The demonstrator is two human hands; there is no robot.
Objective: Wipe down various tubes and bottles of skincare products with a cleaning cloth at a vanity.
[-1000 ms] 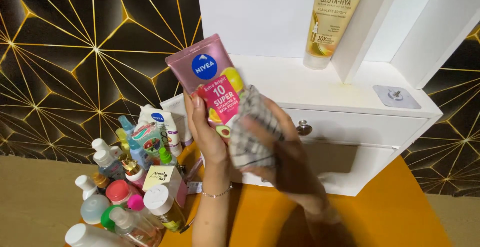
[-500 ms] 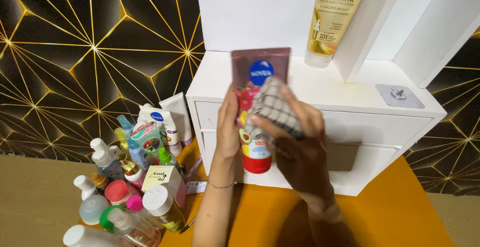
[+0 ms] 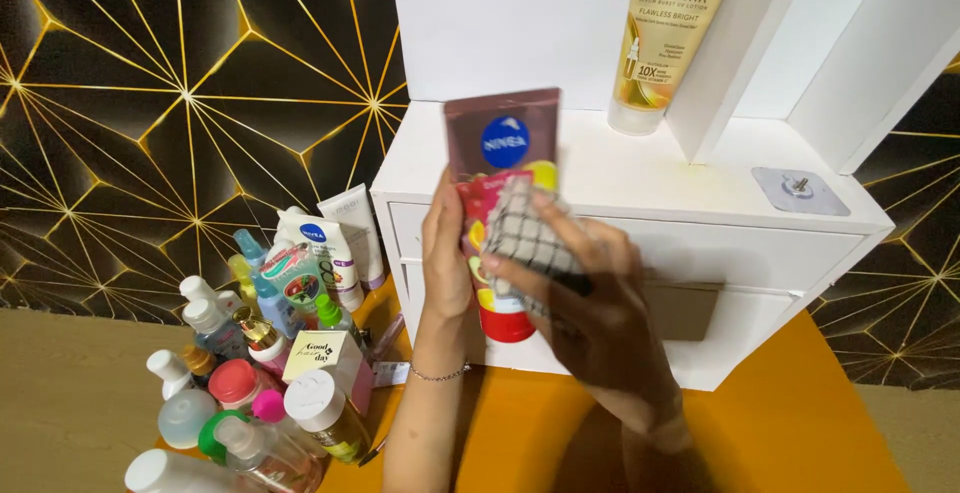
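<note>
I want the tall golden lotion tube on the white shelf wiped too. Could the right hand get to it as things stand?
Probably yes: the golden lotion tube stands in the open on the white shelf, nothing before it. But the right hand presses a checked cloth on the red tube.

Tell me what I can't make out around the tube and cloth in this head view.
- Tube: its middle is hidden by the checked cloth and right hand.
- Left hand: fingers behind the tube, grip unseen.
- Gold lotion tube: top cut off by the upper edge.
- Drawer front: partly covered by the right hand.
- Bottles lower left: crowded, some cut off by the bottom edge.
</note>
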